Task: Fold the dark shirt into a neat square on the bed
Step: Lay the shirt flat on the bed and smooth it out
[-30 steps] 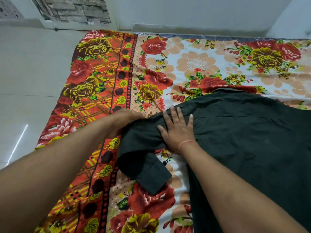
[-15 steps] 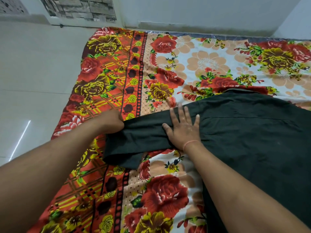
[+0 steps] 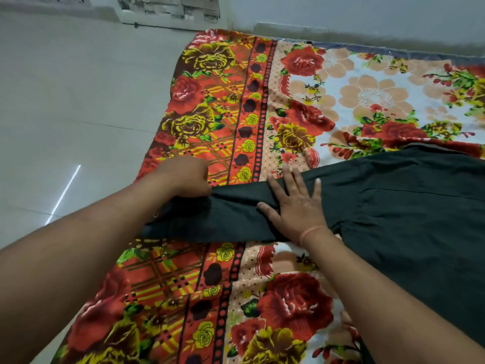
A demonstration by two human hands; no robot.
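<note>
You are laying out 1 sleeve [image 3: 223,219] of the dark shirt [image 3: 393,219] on the floral bedsheet [image 3: 262,298]: your left hand [image 3: 187,177] is pinched closed on its cuff end, your right hand [image 3: 294,206] presses flat with fingers spread, so next fold that sleeve inward across the body.

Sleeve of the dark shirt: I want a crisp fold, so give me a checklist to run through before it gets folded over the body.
1. Sleeve pulled out straight to the side: ok.
2. Left hand closed on the sleeve's far end: ok.
3. Right hand flat on the sleeve near the shoulder, holding the pivot point: ok.
4. Dark shirt body lying smooth on the floral bedsheet: ok where visible; its right part is out of frame, cannot tell.
5. Cuff flat and unrolled: cannot tell, left arm covers it.
6. Sleeve fully on the bed: ok.
</note>
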